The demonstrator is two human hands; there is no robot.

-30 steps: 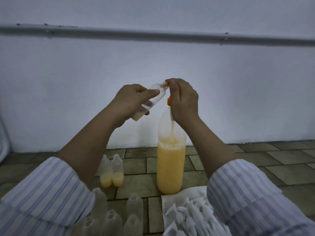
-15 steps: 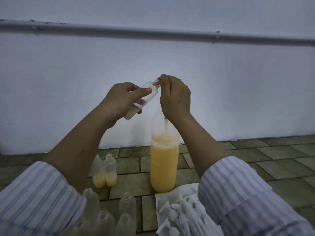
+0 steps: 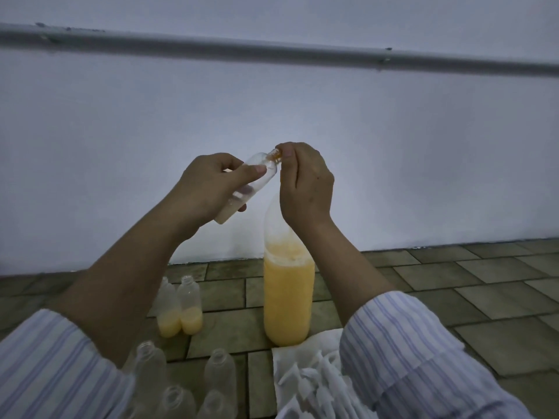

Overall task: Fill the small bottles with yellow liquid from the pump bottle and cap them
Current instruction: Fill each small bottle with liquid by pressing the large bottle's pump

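My left hand [image 3: 211, 186] grips a small clear bottle [image 3: 257, 176], tilted with its neck up to the right and a little pale yellow liquid at its bottom end. My right hand [image 3: 305, 182] curls over the pump head of the tall pump bottle [image 3: 289, 297], whose orange nozzle tip [image 3: 276, 154] sits at the small bottle's mouth. The pump head itself is hidden under my fingers. The tall bottle stands on the tiled floor, about two thirds full of yellow liquid.
Two small uncapped bottles [image 3: 180, 309] with yellow liquid stand left of the pump bottle. Several empty small bottles [image 3: 181, 379] stand near my left sleeve. White caps [image 3: 305, 385] lie on a white sheet at the front. A white wall [image 3: 423, 161] rises behind.
Both hands stay on the small bottle and the pump head. The view has shifted slightly; the liquid in the small bottle looks about the same.
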